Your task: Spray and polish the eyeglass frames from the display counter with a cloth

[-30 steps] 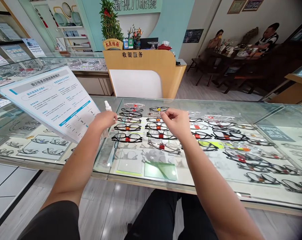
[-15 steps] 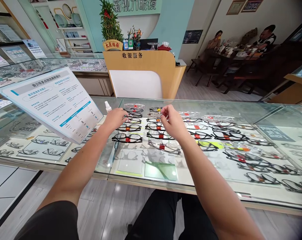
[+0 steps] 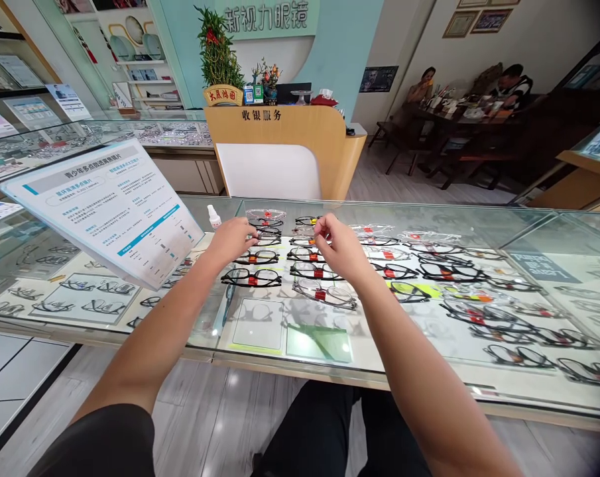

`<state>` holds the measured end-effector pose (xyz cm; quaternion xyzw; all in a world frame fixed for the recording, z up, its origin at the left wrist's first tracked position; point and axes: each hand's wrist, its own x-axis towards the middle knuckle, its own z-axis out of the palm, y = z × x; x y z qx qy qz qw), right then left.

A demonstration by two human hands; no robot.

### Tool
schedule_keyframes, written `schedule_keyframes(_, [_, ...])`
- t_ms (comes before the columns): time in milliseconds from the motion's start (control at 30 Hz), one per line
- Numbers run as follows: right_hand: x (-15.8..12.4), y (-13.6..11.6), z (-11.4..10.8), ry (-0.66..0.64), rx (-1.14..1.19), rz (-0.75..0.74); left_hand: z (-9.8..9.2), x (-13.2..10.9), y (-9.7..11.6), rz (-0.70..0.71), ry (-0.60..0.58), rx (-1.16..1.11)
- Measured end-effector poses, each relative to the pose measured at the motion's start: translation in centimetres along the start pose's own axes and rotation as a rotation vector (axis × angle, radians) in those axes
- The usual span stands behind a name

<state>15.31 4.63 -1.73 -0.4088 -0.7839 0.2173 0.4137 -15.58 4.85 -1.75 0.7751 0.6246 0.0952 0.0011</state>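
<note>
Several eyeglasses lie in two columns on the glass-topped counter in front of me, many with a red tag. My left hand (image 3: 230,240) is at the left column, its bent fingers closed on the left end of dark-rimmed eyeglasses (image 3: 268,238). Beside the right column is my right hand (image 3: 340,246), thumb and fingers pinched together at the right end of clear-framed eyeglasses (image 3: 303,232). What lies within that pinch is hidden. Nearer me are black eyeglasses (image 3: 252,277) on the left and clear eyeglasses (image 3: 324,293) on the right.
A printed sign (image 3: 111,205) leans on the counter at left, with a small white bottle (image 3: 213,217) behind it. More eyeglasses (image 3: 451,271) spread to the right. A wooden cashier desk (image 3: 280,126) stands beyond; two people sit at a table (image 3: 459,114) farther back.
My left fingers have shifted slightly nearer along the left column. My right hand has moved slightly left, its fingers drawn closer together. The view has tilted up a little.
</note>
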Motion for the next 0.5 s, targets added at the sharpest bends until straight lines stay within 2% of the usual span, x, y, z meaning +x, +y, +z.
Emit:
schedule_keyframes(100, [0.0, -0.3, 0.2, 0.019, 0.101, 0.015, -0.5, -0.4, 0.6, -0.017, 0.113, -0.188])
schedule_keyframes(200, [0.1, -0.6, 0.6, 0.026, 0.323, 0.052, -0.7, -0.7, 2.3, -0.043, 0.199, -0.551])
schedule_keyframes(333, [0.3, -0.9, 1.2, -0.007, 0.632, 0.108, -0.4, -1.3, 5.3, -0.110, 0.142, -1.036])
schedule_keyframes(500, [0.1, -1.3, 1.8, -0.032, 0.720, 0.108, 0.7, -2.0, 7.3, -0.154, 0.082, -1.290])
